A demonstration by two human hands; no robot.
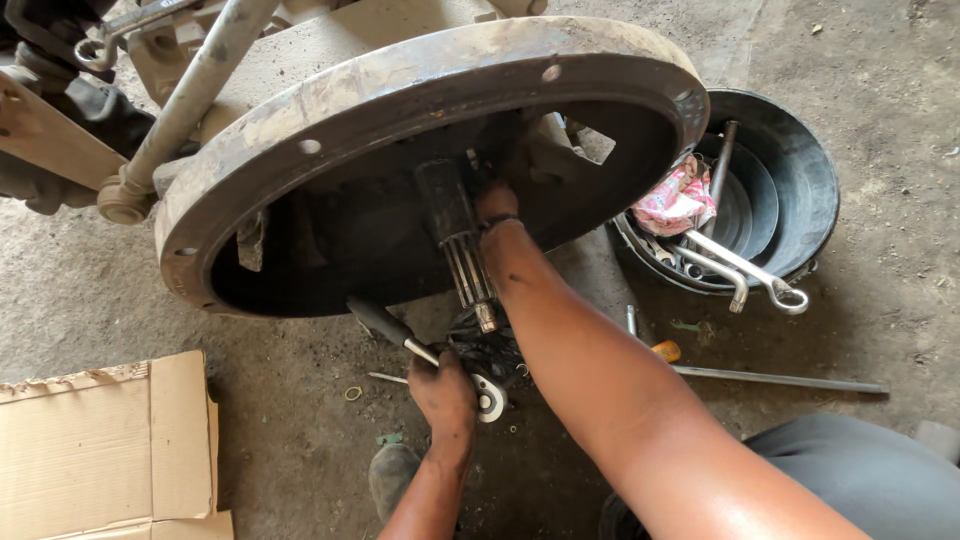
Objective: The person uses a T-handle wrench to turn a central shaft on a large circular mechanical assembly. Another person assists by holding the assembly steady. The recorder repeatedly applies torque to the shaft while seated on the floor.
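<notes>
At the bottom of the frame, the left hand (445, 392) is closed around a metal tool shaft (425, 352) with a black handle (378, 320), low over the dirt floor (300, 440). Just beside it, at lower centre, lies a dark greasy part with a small bright round piece (490, 398) touching it. A flattened cardboard sheet (105, 450) sits at lower left.

Above that, the right arm runs up from the lower right, and the right hand (497, 205) reaches into the open mouth of a large rusty round housing (420, 80) filling the upper middle. Its fingers are hidden inside, so I cannot tell what, if anything, they grip. A splined shaft (465, 265) sticks out of the housing, touching the wrist.

The housing stands open with the shaft bare, so the work looks midway; parts remain on the floor.

Farther off at right, a black tub (800, 170) holds spanners (745, 270) and a pink rag (675, 200).
</notes>
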